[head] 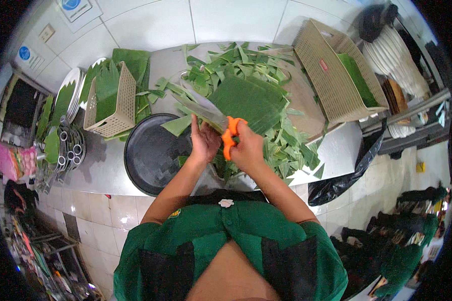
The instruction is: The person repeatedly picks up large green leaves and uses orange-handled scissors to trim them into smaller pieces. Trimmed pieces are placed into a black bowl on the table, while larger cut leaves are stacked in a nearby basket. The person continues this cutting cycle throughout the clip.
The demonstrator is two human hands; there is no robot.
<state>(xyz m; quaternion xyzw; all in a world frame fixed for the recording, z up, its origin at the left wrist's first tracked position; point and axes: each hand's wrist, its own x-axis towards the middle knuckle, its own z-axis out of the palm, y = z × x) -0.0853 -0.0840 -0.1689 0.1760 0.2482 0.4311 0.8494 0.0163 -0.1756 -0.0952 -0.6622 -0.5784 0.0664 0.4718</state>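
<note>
My right hand (247,148) grips the orange handles of a pair of scissors (231,131). Their blades point up and left and look parted. Close by on the left, my left hand (203,145) has hold of a banana leaf piece (177,125) beside the blades; some of its fingers are hidden behind them. Just past the scissors lies a stack of cut banana leaf rectangles (248,99). Many leaf scraps (286,145) surround and underlie it. Under my left forearm is a round black tray (154,154).
A beige perforated basket (126,98) holding leaves stands at left, near stacked plates (73,84) and metal holders (71,148). On the right, a larger basket (316,75) leans with leaves inside. A black plastic bag (346,184) hangs off the steel table (98,177). People (403,256) are at lower right.
</note>
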